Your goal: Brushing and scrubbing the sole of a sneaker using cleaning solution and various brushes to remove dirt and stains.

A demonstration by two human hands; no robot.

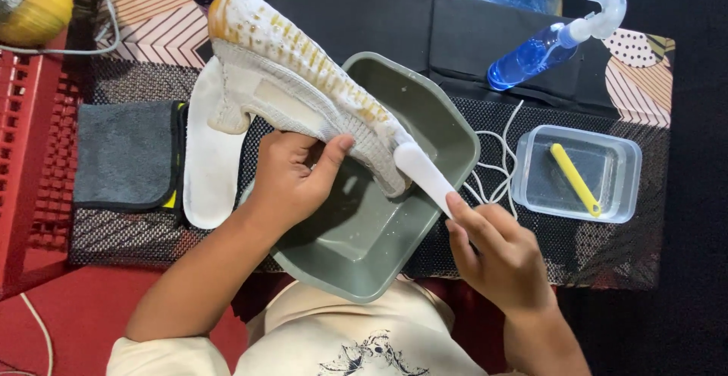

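My left hand (292, 175) grips a white knit sneaker (303, 69) with a yellowed sole, holding it tilted over a grey-green basin (447, 129). My right hand (497, 251) holds a white brush (425, 177) by its handle, its head pressed against the toe end of the sneaker. The basin holds some cloudy water and rests near my lap.
A white insole (206, 156) lies left of the basin beside a folded grey cloth (125, 154). White laces (493, 167) trail right of the basin. A clear tub (578, 173) holds a yellow tool (575, 179). A blue spray bottle (557, 38) lies at the back right.
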